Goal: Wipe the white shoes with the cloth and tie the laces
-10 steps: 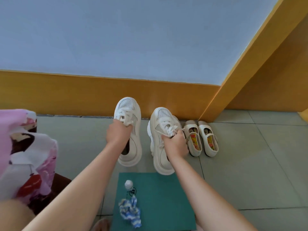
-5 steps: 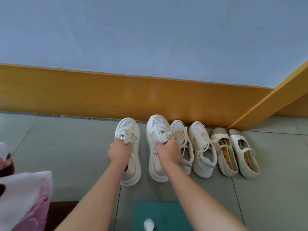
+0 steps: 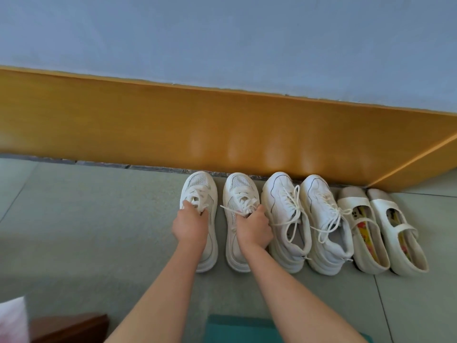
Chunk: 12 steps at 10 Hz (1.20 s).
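Observation:
Two white mesh sneakers stand on the floor with their toes at the skirting board. My left hand [image 3: 190, 225] grips the left sneaker [image 3: 199, 186] at its tongue and tied laces. My right hand [image 3: 254, 229] grips the right sneaker [image 3: 238, 188] at its tongue, laces spilling over my fingers. Both soles appear to rest on the tiles. The cloth is out of view.
A second pair of white sneakers [image 3: 284, 201] with loose laces stands right beside them, then a pair of cream strap shoes [image 3: 395, 226]. A yellow skirting board [image 3: 173, 125] runs behind. A green mat [image 3: 232, 328] lies at the bottom edge, a brown stool [image 3: 74, 328] at lower left.
Both hands have carried the two mesh sneakers forward to the wall and set them down left of the other pair. The view shifted right; the cloth and bottle left the frame.

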Each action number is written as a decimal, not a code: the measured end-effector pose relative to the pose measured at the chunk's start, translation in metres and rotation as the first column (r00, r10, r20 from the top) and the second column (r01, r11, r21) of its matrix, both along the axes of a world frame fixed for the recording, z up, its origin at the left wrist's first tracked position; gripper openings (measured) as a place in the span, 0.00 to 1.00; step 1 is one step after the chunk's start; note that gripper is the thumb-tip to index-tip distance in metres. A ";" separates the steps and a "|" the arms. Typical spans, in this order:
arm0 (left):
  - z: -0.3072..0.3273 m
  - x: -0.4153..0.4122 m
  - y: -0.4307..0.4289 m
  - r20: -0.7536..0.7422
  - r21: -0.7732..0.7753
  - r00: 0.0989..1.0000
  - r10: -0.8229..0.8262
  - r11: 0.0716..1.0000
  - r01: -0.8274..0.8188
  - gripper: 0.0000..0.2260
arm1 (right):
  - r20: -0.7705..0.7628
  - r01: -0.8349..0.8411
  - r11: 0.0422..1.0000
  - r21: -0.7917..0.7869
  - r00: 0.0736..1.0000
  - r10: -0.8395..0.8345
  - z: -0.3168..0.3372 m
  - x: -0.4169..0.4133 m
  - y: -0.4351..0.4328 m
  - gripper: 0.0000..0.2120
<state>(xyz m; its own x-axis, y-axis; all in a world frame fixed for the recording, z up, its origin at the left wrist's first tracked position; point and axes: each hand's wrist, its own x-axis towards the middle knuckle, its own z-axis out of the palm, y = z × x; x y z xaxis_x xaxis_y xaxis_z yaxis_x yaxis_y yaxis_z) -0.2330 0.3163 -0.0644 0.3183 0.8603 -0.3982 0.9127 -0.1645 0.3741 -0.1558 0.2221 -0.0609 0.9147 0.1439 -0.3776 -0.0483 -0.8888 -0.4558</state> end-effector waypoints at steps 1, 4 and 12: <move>-0.003 0.010 0.000 -0.014 0.015 1.000 -0.007 1.000 0.007 0.20 | 0.018 -0.014 1.000 0.001 1.000 0.014 -0.006 0.005 0.007 0.25; -0.007 0.012 -0.001 -0.063 0.127 0.995 -0.072 0.989 0.080 0.20 | 0.066 -0.032 0.999 -0.010 0.997 0.032 -0.014 0.005 0.009 0.24; 0.045 0.005 -0.004 0.034 -0.174 0.998 0.061 0.983 -0.054 0.27 | -0.124 -0.047 0.968 0.247 0.989 0.079 0.042 0.018 -0.011 0.26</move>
